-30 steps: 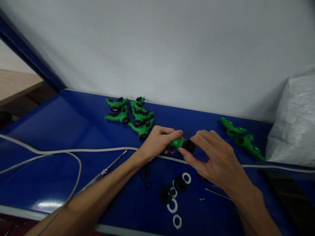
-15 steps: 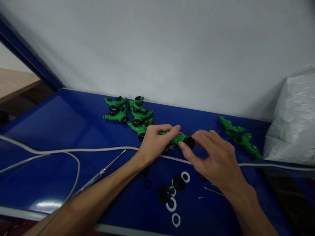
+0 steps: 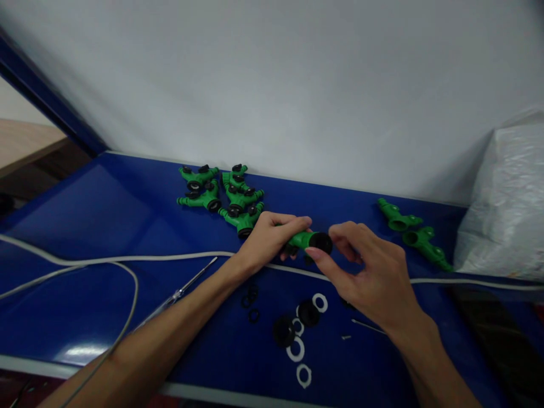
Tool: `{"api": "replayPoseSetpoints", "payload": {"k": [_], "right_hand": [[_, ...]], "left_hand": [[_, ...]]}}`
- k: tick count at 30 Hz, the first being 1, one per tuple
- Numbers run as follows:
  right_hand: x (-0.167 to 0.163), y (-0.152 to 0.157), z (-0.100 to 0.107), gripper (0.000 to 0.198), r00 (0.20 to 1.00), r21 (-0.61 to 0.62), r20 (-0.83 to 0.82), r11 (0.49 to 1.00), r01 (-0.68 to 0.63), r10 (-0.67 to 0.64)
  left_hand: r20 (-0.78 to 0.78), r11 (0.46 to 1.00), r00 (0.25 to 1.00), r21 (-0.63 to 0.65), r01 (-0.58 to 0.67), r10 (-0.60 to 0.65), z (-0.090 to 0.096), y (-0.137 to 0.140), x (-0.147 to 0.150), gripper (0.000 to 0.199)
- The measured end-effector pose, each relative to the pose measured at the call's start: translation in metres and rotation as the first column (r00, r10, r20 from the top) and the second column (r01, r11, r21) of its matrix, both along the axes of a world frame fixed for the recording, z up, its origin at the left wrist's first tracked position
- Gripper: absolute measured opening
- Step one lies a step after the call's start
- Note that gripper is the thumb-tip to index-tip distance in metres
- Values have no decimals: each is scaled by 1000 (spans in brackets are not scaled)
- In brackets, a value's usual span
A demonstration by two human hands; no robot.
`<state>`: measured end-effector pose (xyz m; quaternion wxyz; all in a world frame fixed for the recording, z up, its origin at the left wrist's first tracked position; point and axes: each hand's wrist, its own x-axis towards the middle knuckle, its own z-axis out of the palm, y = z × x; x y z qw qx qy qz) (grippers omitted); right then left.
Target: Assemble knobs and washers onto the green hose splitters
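Note:
A green Y-shaped hose splitter (image 3: 302, 240) is held in my left hand (image 3: 270, 235), its fingers wrapped round the body and partly hiding it. On its right end sits a black threaded collar (image 3: 322, 243), with the open mouth turned toward me. My right hand (image 3: 374, 272) has its thumb against the near side of this collar and its bent fingers at the far side. Below lie black collars (image 3: 309, 313), white flat rings (image 3: 294, 349) and small black rubber rings (image 3: 254, 315).
Several green splitters with black valves (image 3: 242, 199) stand behind my left hand. Two green splitter bodies (image 3: 420, 241) lie at right, near a plastic bag (image 3: 501, 204). A white cable (image 3: 170, 258) crosses the blue table (image 3: 114, 209); a screwdriver (image 3: 191, 283) lies beside my left forearm.
The splitter and its collar have shifted slightly left. My right fingers have turned a little at the collar's edge, while my left hand keeps its hold.

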<state>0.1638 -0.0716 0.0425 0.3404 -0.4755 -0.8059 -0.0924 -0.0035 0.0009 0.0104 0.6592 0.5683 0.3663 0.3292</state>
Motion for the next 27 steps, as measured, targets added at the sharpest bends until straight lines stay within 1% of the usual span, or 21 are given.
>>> {"api": "replayPoseSetpoints", "payload": {"k": [1,2,5,7,9,15,19,23,27], "right_hand": [[1,-1,1,15,1000,-20,-4,999,-25,25],[1,-1,1,14,998,-42,-6,997,-57,57],[2,-4,1,21,990,-112,-18,983,-143,142],[3,-6,0,25,987,-145,-32,977,-158,155],[4,-7,-1,28,988,-166,-31,974,-152,149],[6,-2,-3,14,989,-159,0,977,-143,145],[7,0,-3,12,991,-163,-17,978,-133,132],[4,-1,-2,14,993,-205,-103,976,-81,61],[-1,-2,-4,18,968,-270,-248,963,-22,-48]], "left_hand": [[8,999,1000,-31,30,-30,0,2,0,42],[14,997,998,-58,54,-53,0,3,-1,42],[31,988,994,-117,104,-101,0,4,-3,44],[32,983,992,-130,128,-125,-1,4,-5,46],[15,985,992,-113,127,-126,-1,5,-5,45],[-25,996,997,-56,67,-68,0,4,-4,39],[-18,999,999,-26,29,-29,-2,3,-1,40],[-17,997,998,60,-54,56,-4,0,1,43],[-24,963,978,181,-202,209,-2,-7,3,42]]}}
